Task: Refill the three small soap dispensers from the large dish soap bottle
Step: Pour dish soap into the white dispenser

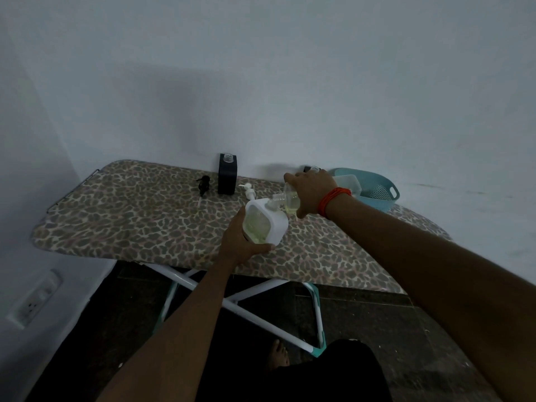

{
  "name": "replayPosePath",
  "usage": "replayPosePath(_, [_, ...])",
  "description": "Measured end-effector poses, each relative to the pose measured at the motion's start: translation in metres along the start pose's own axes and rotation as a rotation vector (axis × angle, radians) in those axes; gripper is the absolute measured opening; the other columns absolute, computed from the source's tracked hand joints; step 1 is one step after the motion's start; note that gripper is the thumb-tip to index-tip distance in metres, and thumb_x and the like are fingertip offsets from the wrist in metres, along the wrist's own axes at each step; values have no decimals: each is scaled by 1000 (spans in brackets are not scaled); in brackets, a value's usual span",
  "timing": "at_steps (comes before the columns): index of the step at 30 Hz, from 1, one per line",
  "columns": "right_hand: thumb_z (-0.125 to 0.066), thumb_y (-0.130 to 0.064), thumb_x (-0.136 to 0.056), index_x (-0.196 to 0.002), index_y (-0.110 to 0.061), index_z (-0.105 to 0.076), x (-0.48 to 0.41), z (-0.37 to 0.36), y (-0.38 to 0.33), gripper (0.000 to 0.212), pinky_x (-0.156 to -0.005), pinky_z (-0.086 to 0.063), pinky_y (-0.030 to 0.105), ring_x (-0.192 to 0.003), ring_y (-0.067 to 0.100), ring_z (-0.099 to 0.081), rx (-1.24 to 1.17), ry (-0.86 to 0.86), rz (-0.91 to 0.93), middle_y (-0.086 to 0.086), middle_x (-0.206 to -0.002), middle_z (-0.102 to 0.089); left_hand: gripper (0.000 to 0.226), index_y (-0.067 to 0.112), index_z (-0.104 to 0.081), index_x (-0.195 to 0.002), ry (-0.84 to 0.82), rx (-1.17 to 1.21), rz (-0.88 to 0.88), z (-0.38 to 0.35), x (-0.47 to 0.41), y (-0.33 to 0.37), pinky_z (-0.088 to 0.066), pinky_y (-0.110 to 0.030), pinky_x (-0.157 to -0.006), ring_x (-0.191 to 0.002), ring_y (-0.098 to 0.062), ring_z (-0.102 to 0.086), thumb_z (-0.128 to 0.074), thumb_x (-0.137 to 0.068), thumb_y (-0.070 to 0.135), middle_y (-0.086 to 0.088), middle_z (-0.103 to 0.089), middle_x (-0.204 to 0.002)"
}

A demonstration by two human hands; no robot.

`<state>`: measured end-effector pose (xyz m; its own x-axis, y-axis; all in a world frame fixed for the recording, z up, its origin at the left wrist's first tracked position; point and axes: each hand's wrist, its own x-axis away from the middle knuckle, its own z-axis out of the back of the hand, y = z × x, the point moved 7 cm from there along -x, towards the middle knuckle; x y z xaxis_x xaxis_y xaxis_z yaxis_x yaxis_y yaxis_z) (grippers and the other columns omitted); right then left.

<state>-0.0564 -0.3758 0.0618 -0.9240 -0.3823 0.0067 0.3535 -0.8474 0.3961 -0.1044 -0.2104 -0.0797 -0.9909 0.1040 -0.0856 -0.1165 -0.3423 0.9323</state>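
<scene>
My left hand grips a white square soap dispenser, tilted, with greenish soap showing through its clear window. My right hand holds the large clear dish soap bottle tipped sideways, its neck at the dispenser's opening; yellow-green liquid sits in it. A black square dispenser stands open-topped at the back of the board. Another dark dispenser peeks out behind my right hand. A white pump head and a black pump head lie on the board.
The leopard-print ironing board stands against a pale wall. A light blue basket with a white container sits at the back right. The board's white and teal legs cross below. A wall socket is at lower left.
</scene>
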Motion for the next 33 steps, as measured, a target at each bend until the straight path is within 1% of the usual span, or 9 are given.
replayPosePath(5, [-86,-52,-60,-133,-24,-39,0,1,-1,92,-90,-47,48,-104,31,-62,10,-1,1,6,-117,-64,140,15,-25,-160,7,-3,-10,0,-1,-1,-42,-54,-111,-145,-27,-42,-84,-43,65,-8,-40,-159])
replayPosePath(8, [-86,-51,-60,-133,-23,-40,0,1,-1,91,-91,-47,48,-104,31,-62,7,2,3,6,-117,-64,139,14,-25,-160,11,-5,-13,0,-1,-1,-41,-54,-113,-146,-27,-40,-84,-44,63,-8,-38,-160])
replayPosePath(12, [-86,-51,-61,-134,-23,-40,-1,0,0,90,-92,-47,48,-104,30,-62,6,0,3,6,-117,-64,132,13,-25,-160,19,-16,-18,0,-1,-1,-41,-54,-113,-145,-27,-41,-91,-51,47,-9,-39,-159])
replayPosePath(14, [-86,-51,-61,-134,-23,-40,-1,0,-1,90,-91,-47,48,-104,30,-62,2,0,1,5,-117,-64,129,14,-25,-160,25,-17,-27,0,-1,0,-42,-53,-112,-144,-26,-42,-91,-52,44,-8,-40,-159])
replayPosePath(19, [-85,-50,-61,-133,-24,-39,-2,-1,0,89,-92,-46,47,-105,30,-62,-5,6,3,5,-119,-64,136,15,-27,-159,32,19,-47,0,-1,0,-44,-52,-111,-141,-24,-45,-86,-44,60,-6,-43,-157])
replayPosePath(28, [-86,-50,-60,-133,-24,-40,-1,-2,0,90,-93,-46,49,-106,30,-62,0,19,-1,5,-121,-64,133,16,-31,-157,32,21,-70,0,-3,-1,-46,-53,-109,-138,-24,-48,-88,-45,57,-5,-48,-153])
replayPosePath(31, [-86,-50,-61,-132,-23,-40,-1,-3,0,89,-89,-45,45,-104,29,-62,-23,40,-1,4,-119,-64,129,18,-33,-156,35,27,-82,0,-3,-1,-47,-52,-107,-136,-22,-50,-88,-45,58,-4,-49,-151])
replayPosePath(33, [-85,-50,-60,-129,-23,-41,-1,-6,0,87,-81,-46,41,-100,28,-63,-61,56,-4,4,-117,-65,131,17,-32,-156,31,32,-74,0,-3,-1,-47,-52,-108,-137,-23,-49,-88,-45,57,-5,-48,-151])
